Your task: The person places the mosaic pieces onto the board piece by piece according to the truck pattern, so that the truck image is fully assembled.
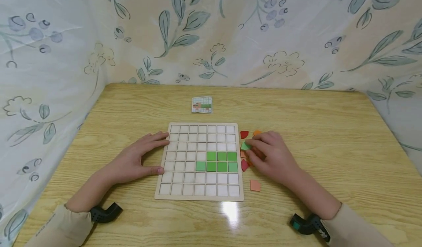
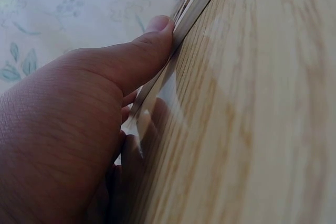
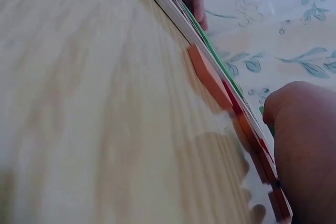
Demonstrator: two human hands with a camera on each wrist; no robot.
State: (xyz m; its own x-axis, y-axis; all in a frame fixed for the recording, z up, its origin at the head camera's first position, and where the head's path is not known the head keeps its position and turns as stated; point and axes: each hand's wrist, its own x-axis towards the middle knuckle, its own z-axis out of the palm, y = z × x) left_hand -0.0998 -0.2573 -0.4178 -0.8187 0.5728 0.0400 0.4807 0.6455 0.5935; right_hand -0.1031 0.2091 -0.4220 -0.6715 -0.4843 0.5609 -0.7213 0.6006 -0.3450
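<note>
A person's right hand (image 1: 271, 157) pinches a light green tile (image 1: 244, 146) between thumb and fingers, just beyond the right edge of a grid board (image 1: 199, 198). From there, the board spreads toward nine o'clock, its inset green tiles (image 1: 222, 156) toward eight. The left hand (image 1: 135, 161), fingers extended, touches the opposite edge.

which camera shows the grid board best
The head view: it shows almost the whole grid board from above, including the green tiles in it. Both wrist views show only part of it, nearly edge-on.
</note>
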